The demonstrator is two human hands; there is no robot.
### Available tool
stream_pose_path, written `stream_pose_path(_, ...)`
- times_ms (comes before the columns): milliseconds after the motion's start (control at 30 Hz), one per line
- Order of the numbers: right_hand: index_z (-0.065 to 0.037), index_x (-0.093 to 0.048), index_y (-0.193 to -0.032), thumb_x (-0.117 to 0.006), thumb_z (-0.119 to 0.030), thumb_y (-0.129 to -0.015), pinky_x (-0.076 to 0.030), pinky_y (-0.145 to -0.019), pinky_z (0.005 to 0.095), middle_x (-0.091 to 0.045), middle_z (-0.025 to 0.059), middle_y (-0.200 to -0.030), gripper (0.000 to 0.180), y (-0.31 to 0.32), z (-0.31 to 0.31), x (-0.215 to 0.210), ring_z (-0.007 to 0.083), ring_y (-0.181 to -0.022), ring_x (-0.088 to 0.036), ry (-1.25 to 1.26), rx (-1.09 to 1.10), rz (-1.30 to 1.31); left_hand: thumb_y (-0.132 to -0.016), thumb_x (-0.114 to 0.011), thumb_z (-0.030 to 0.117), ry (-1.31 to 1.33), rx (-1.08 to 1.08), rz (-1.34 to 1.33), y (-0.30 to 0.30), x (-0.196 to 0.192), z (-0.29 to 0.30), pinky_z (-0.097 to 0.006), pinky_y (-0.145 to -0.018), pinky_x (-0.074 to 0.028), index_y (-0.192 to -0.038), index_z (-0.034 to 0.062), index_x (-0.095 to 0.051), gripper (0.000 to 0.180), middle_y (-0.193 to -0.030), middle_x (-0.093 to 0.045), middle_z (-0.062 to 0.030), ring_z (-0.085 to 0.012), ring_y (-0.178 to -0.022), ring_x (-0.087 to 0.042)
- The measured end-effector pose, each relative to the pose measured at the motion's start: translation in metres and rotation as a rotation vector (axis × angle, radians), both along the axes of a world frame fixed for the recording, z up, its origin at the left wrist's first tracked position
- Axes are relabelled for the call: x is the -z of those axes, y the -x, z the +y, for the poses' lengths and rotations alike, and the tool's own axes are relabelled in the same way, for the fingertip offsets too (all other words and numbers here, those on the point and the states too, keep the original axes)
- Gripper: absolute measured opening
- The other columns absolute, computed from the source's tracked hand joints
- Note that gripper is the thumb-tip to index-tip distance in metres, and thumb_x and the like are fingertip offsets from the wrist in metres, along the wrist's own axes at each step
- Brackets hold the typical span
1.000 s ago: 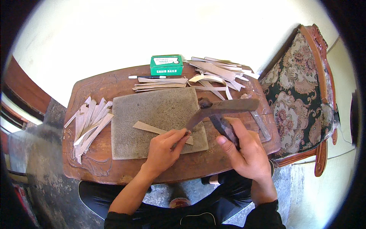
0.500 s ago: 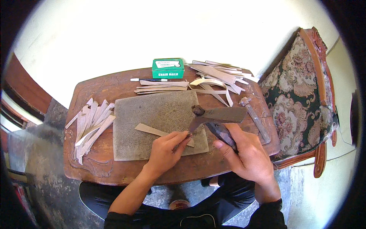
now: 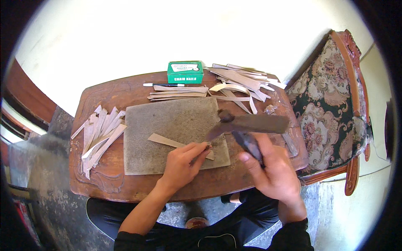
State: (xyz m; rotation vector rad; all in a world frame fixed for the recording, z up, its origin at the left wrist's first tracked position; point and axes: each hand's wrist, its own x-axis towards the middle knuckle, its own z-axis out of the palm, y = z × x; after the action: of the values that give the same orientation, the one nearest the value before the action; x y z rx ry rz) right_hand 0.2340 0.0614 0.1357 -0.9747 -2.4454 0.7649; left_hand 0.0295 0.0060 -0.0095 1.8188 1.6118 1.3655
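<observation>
My right hand [image 3: 276, 169] grips a hammer [image 3: 259, 123] by its dark, wrapped handle. The long head is raised over the right part of the grey slab [image 3: 138, 161] and looks blurred. My left hand [image 3: 182, 165] rests on the slab with thumb and fingers pinched round a small upright piece, whose kind I cannot make out, just left of the hammer's narrow end. Under those fingers lies a thin, pale tan strip [image 3: 161, 140], slanting across the slab; my hand hides part of it.
A bundle of pale strips [image 3: 100, 134] lies at the left. More strips [image 3: 180, 94] lie behind the slab, and others [image 3: 238, 79] at the back right. A green box [image 3: 185, 73] and a pen [image 3: 163, 85] are at the back. A floral chair [image 3: 322, 104] stands at the right.
The hammer's head has shifted a little to the right and now looks blurred. My left hand keeps its pinch in nearly the same place on the strip.
</observation>
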Motion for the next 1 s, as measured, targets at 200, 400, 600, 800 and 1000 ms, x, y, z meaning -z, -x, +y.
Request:
stream_pose_path(200,-0.003,-0.051,-0.125,-0.066,-0.022,-0.099,-0.050,-0.067,0.0540,-0.067,0.0268,-0.087,0.036,0.002,0.002,0.007,0.0493,-0.084,-0.066,0.031,-0.007,0.074,-0.090,-0.072,0.008,0.001,-0.018,-0.010,0.000,0.001,-0.001,-0.039,-0.065,-0.054,-0.107,0.0022,-0.071,0.018,-0.094,-0.072,-0.0140,-0.0335,-0.077,-0.070)
stream_pose_path(400,-0.003,-0.050,-0.125,-0.066,-0.020,-0.099,-0.050,-0.066,0.0534,-0.067,0.0263,-0.086,0.036,-0.001,0.002,0.012,0.0493,-0.082,-0.066,0.017,0.009,0.022,-0.090,-0.072,0.004,-0.039,-0.009,-0.017,0.000,0.003,0.000,-0.033,-0.058,-0.050,-0.105,0.0012,-0.072,0.015,-0.096,-0.074,-0.0127,-0.0247,-0.071,-0.069)
stream_pose_path(600,-0.002,-0.051,-0.123,-0.066,-0.018,-0.099,-0.049,-0.063,0.0509,-0.065,0.0236,-0.082,0.033,0.001,0.002,0.017,0.0456,-0.076,-0.067,-0.003,0.000,0.088,-0.090,-0.072,0.002,-0.060,-0.003,-0.052,0.000,0.006,0.002,-0.030,-0.055,-0.048,-0.104,0.0000,-0.072,0.014,-0.095,-0.074,-0.0122,-0.0199,-0.068,-0.068)
stream_pose_path(800,0.000,-0.053,-0.120,-0.054,-0.026,-0.107,-0.048,-0.058,0.0362,-0.056,0.0081,-0.070,0.029,0.014,0.025,0.066,0.0197,-0.060,-0.062,0.505,0.179,0.509,-0.091,-0.071,0.003,-0.046,-0.021,-0.081,-0.001,0.008,0.003,-0.028,-0.054,-0.047,-0.105,0.0002,-0.072,0.014,-0.092,-0.074,-0.0112,-0.0152,-0.064,-0.065)
stream_pose_path(1000,0.001,-0.053,-0.123,-0.044,-0.033,-0.111,-0.054,-0.079,0.0314,-0.050,0.0019,-0.069,0.036,0.031,0.028,0.132,0.0194,-0.072,-0.069,0.853,0.175,0.785,-0.094,-0.069,0.007,0.115,-0.079,-0.181,0.002,-0.001,0.001,-0.028,-0.053,-0.045,-0.106,-0.0004,-0.072,0.014,-0.089,-0.074,-0.0109,-0.0126,-0.057,-0.058)
